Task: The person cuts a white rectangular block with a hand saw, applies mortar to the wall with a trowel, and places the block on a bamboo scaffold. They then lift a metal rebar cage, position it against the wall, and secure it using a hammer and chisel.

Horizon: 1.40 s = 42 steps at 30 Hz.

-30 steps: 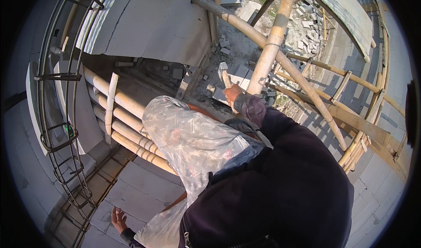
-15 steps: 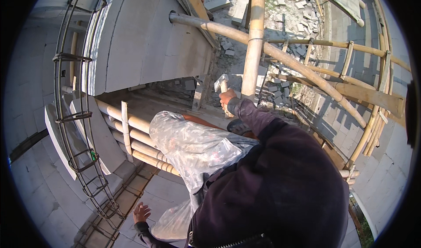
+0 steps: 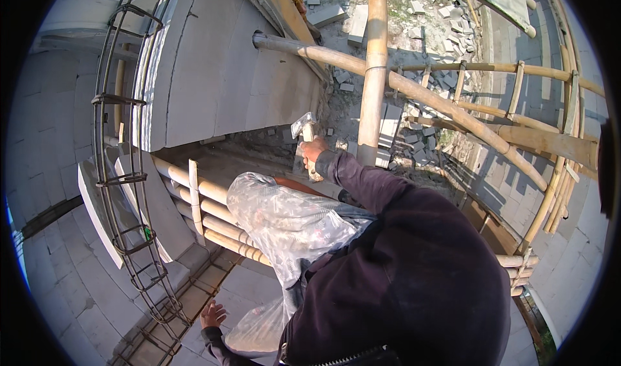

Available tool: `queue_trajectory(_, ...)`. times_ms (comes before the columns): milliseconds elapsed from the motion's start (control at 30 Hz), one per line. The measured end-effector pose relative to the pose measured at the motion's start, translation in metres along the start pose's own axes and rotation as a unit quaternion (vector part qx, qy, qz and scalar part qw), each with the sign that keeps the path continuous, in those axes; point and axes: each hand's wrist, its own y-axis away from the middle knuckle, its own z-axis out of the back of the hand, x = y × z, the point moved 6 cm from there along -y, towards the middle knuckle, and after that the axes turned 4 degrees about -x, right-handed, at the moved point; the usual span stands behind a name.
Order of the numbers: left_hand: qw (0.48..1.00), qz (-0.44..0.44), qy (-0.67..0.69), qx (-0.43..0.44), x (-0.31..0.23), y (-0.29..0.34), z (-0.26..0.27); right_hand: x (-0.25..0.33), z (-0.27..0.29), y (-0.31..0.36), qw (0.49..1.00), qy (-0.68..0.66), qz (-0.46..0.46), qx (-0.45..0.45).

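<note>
My right hand (image 3: 314, 149), reaching forward in a dark sleeve, is wrapped around the handle of a hammer (image 3: 303, 125). Its grey metal head points up and its pale handle shows below my fist. Beyond my right forearm stands an upright bamboo pole (image 3: 372, 88). At the lower left, my left hand (image 3: 212, 315) is empty, its fingers apart. It is near a channel with steel bars (image 3: 206, 277) between pale grey blocks. My legs, in light patterned trousers (image 3: 272, 217), are bent over stacked horizontal bamboo poles (image 3: 217, 207).
A tied rebar cage (image 3: 129, 178) rises at the left beside leaning pale slabs (image 3: 145, 214). A slanting bamboo pole (image 3: 427, 91) crosses ahead of me. Far below, broken blocks (image 3: 453, 26) litter the ground. Bamboo framing (image 3: 514, 91) stands at the right, and a block wall (image 3: 239, 75) ahead left.
My right hand has moved left with the hammer, away from the upright pole. The surroundings have shifted slightly rightward and down in the view. My left hand stays low and open.
</note>
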Motion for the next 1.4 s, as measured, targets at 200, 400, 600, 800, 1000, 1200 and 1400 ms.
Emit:
queue_trajectory(200, 1.0, -0.013, -0.002, -0.019, -0.009, 0.004, -0.001, 0.015, -0.061, 0.021, 0.968, 0.087, 0.098, -0.214)
queue_trajectory(400, 0.999, -0.028, 0.006, -0.021, -0.009, 0.004, 0.001, 0.031, -0.09, 0.029, 0.92, 0.159, 0.19, -0.303)
queue_trajectory(600, 0.999, -0.039, 0.022, -0.017, -0.012, 0.012, -0.003, 0.023, -0.055, -0.003, 0.963, 0.117, 0.133, -0.205)
queue_trajectory(800, 0.997, -0.053, 0.045, -0.022, -0.018, 0.02, -0.004, 0.018, -0.071, -0.021, 0.974, 0.089, 0.103, -0.183)
queue_trajectory(1000, 0.994, -0.069, 0.081, -0.019, -0.022, 0.028, -0.009, 0.029, -0.139, -0.026, 0.953, 0.198, 0.114, -0.197)
queue_trajectory(1200, 0.991, -0.067, 0.112, -0.016, -0.019, 0.042, -0.012, 0.035, -0.237, -0.004, 0.909, 0.308, 0.217, -0.18)
queue_trajectory(1400, 0.992, -0.072, 0.106, -0.018, -0.02, 0.048, -0.012, 0.033, -0.256, -0.008, 0.91, 0.339, 0.168, -0.169)
